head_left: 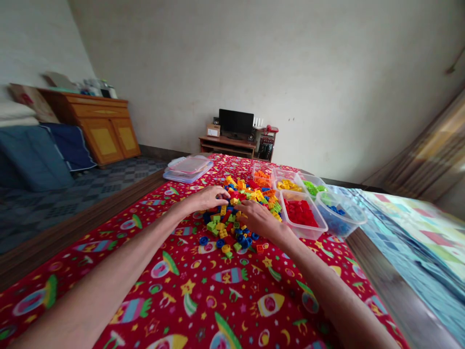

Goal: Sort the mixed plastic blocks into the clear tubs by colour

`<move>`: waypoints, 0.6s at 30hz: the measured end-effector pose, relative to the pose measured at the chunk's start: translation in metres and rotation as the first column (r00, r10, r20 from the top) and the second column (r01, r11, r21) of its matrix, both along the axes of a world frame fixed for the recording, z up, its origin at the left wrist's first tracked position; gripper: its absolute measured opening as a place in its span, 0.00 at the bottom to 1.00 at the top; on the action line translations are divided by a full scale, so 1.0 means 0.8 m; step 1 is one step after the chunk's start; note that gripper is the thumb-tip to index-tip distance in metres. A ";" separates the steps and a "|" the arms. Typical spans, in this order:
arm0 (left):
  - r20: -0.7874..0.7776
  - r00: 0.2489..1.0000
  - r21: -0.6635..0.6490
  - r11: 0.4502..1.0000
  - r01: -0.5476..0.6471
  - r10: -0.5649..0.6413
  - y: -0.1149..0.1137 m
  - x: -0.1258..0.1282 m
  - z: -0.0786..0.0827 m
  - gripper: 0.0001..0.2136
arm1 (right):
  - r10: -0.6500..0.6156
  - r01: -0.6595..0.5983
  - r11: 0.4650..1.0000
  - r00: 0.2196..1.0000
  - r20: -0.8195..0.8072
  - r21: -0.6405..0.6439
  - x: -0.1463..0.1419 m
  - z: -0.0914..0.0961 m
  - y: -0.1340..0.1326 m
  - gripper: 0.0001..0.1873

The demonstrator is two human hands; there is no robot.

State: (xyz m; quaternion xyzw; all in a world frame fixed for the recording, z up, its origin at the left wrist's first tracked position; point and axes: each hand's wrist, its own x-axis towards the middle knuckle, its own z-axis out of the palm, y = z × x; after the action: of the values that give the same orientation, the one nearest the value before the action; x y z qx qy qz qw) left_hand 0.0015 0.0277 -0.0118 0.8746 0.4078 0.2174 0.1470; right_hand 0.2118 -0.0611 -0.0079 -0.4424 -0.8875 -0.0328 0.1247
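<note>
A heap of toy building bricks [223, 226] in yellow, blue, green, red and orange lies on a red patterned cloth. At the heap's left side, my left hand [209, 198] reaches in with fingers curled and thumb and fingertips close together; what they hold, if anything, is too small to make out. My right hand [257, 218] lies over the right part of the heap, fingers stretched out and touching the bricks. Right beside it stands a clear tub [304, 233] with red bricks. Behind this are tubs of orange bricks [262, 178], yellow bricks [288, 185] and green bricks [314, 188].
A round clear tub [345, 228] with blue bricks stands near the table's right edge. Stacked clear lids [188, 167] lie at the far left. A bed [410, 228] adjoins the right side. Beyond the table are a desk with a monitor [236, 122] and a wooden cabinet [105, 123].
</note>
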 end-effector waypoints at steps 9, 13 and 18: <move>-0.293 0.956 -0.064 0.997 -0.036 0.016 -0.014 0.002 0.011 0.12 | -0.090 0.090 0.996 0.995 -0.048 0.002 0.014 0.015 0.006 0.23; -0.298 0.953 -0.060 0.996 -0.072 0.051 -0.018 0.005 0.011 0.10 | -0.166 0.166 0.986 0.986 0.003 -0.014 0.015 0.025 0.002 0.21; -0.183 0.982 0.015 0.999 -0.048 0.050 -0.016 0.006 0.014 0.11 | -0.103 0.108 0.993 0.990 0.096 -0.047 0.016 0.029 -0.007 0.18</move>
State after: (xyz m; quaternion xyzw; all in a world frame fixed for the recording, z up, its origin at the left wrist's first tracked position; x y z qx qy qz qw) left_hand 0.0061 0.0147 -0.0008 0.8813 0.4399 0.1415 0.0987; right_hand 0.2244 -0.0666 0.0154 -0.4899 -0.8682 -0.0368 0.0695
